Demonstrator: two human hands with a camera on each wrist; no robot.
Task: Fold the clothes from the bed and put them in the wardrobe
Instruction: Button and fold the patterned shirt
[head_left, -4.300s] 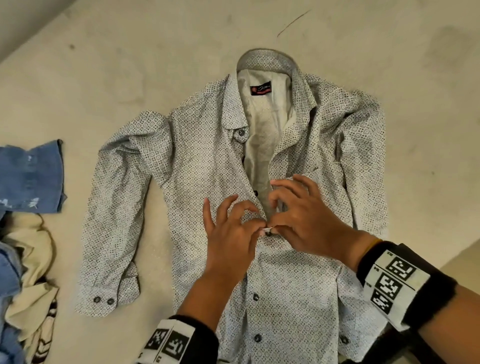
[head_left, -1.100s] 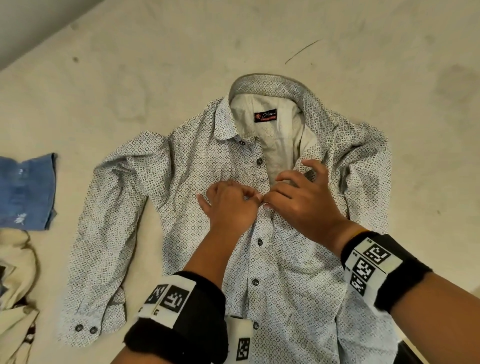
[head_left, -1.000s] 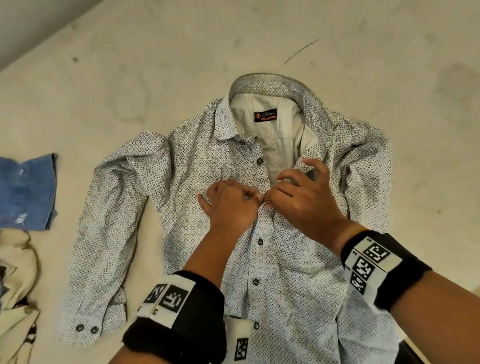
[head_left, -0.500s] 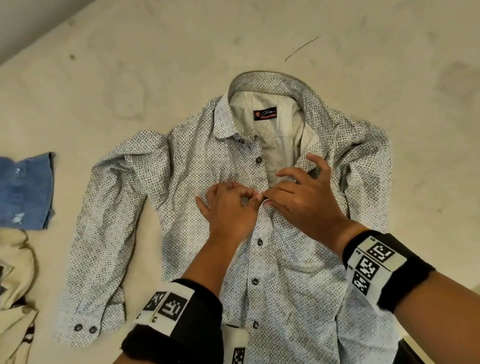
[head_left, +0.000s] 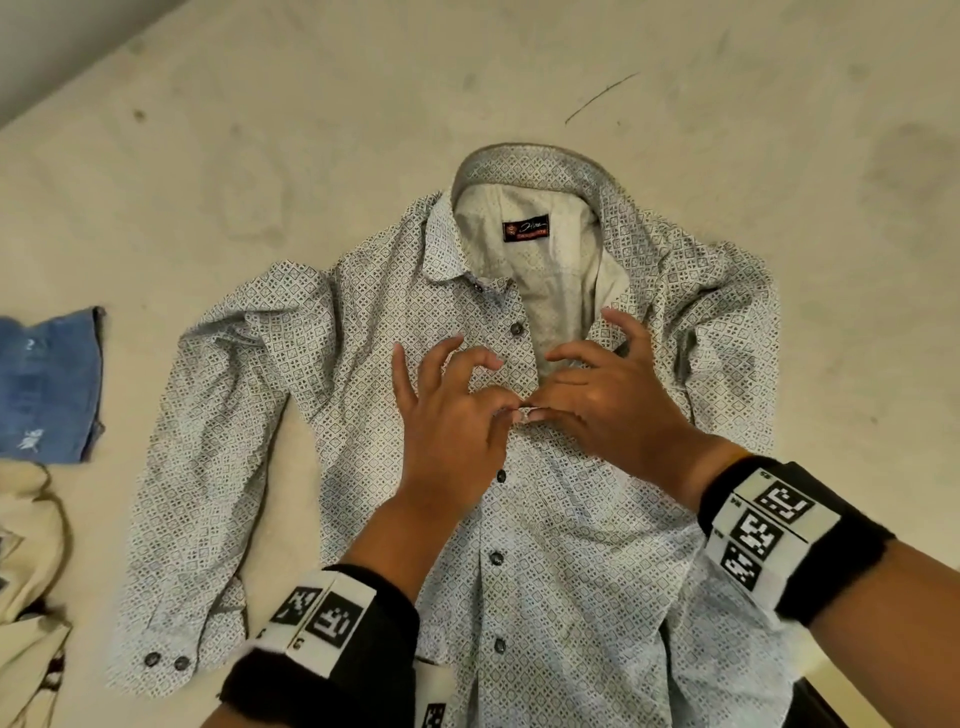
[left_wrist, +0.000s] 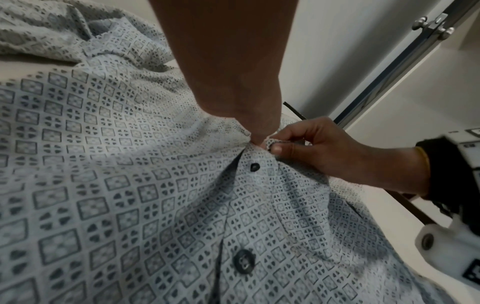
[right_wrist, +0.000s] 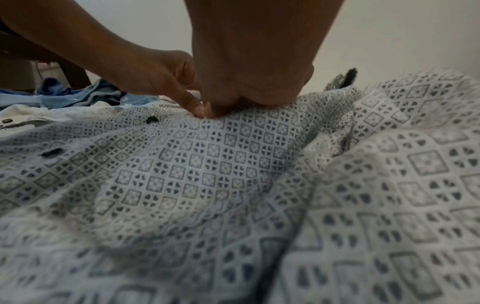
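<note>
A white long-sleeved shirt with a small grey diamond print lies face up on the bed, collar away from me. Its lower buttons are done up and the neck lies open. My left hand pinches the button edge of the placket at chest height, with the other fingers lifted and spread. My right hand pinches the facing edge, thumb against forefinger. In the left wrist view the right hand holds a small fold of cloth just above a fastened button. The button between the fingertips is hidden.
A piece of blue denim and a cream garment lie at the bed's left edge. The shirt's left sleeve stretches down toward me. A pale door with a metal fitting stands past the bed's right side.
Both hands have stayed at the same spot on the placket for the last second. The left hand's outer fingers have uncurled and spread. Earlier, both hands worked one button lower.
</note>
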